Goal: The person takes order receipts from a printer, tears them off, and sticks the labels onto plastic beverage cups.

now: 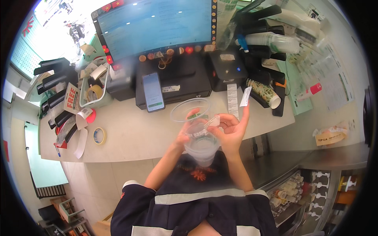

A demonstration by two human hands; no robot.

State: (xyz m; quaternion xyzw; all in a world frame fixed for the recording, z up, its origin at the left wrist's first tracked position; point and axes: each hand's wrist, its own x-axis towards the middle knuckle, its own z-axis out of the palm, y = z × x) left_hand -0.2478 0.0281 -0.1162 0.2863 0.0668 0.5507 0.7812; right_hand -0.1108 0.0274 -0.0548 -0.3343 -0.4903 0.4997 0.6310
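Observation:
Clear plastic cups (pixel 202 146), apparently nested and printed with lettering, are tilted in front of my chest. My left hand (pixel 182 138) grips them from the left side, its fingers partly seen through the plastic. Between the thumb and fingers of my right hand (pixel 231 132) is a small white sticker label (pixel 212 122), close against the cup wall; whether it is stuck down I cannot tell. A second white label (pixel 245 96) clings to my raised right index fingertip. Behind that hand, a strip of printed labels (pixel 232 98) hangs from a black label printer (pixel 227 69).
A phone (pixel 153 93) leans on a black cash drawer (pixel 177 76) below a monitor (pixel 156 29). Left are a tape roll (pixel 99 136), a filled basket (pixel 107 94) and black holders (pixel 54 79). A patterned paper cup (pixel 263 92) and stacked plastic cups (pixel 271 42) lie in holders at right.

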